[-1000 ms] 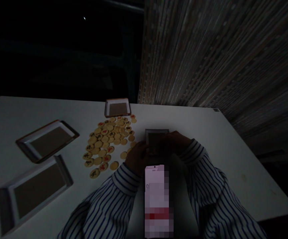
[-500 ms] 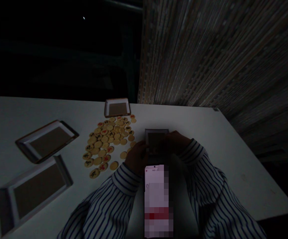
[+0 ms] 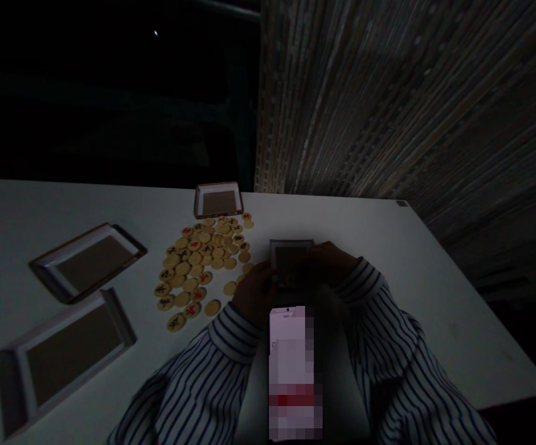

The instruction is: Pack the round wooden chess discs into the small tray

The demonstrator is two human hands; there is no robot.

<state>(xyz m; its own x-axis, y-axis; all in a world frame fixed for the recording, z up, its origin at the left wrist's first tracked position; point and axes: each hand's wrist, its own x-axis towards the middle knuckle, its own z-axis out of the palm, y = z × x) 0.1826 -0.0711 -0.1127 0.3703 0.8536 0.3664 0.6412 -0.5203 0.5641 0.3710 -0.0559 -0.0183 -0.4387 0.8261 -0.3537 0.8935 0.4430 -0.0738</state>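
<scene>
A small light-rimmed box point(image 3: 292, 242) with a dark inside lies on the white table in front of me. My left hand point(image 3: 255, 289) is closed at its left side, with the fingertips on the rim. My right hand point(image 3: 330, 264) reaches over the right part of it, fingers bent inward; deep shadow hides what they hold, if anything. A faint pale spot shows between the hands, too dark to name. To the left spreads a pile of round wooden xiangqi pieces point(image 3: 196, 259), some with red or black characters, others blank side up.
A lit phone point(image 3: 287, 358) lies right below my hands, its screen partly pixelated. Shallow trays stand at the back point(image 3: 218, 201), at the left point(image 3: 64, 250) and at the front left point(image 3: 11, 386). Behind the white table point(image 3: 435, 296) hangs a strip curtain point(image 3: 365, 111).
Both hands stay around the box, with only tiny finger shifts. The chess pieces, trays and phone have not visibly moved.
</scene>
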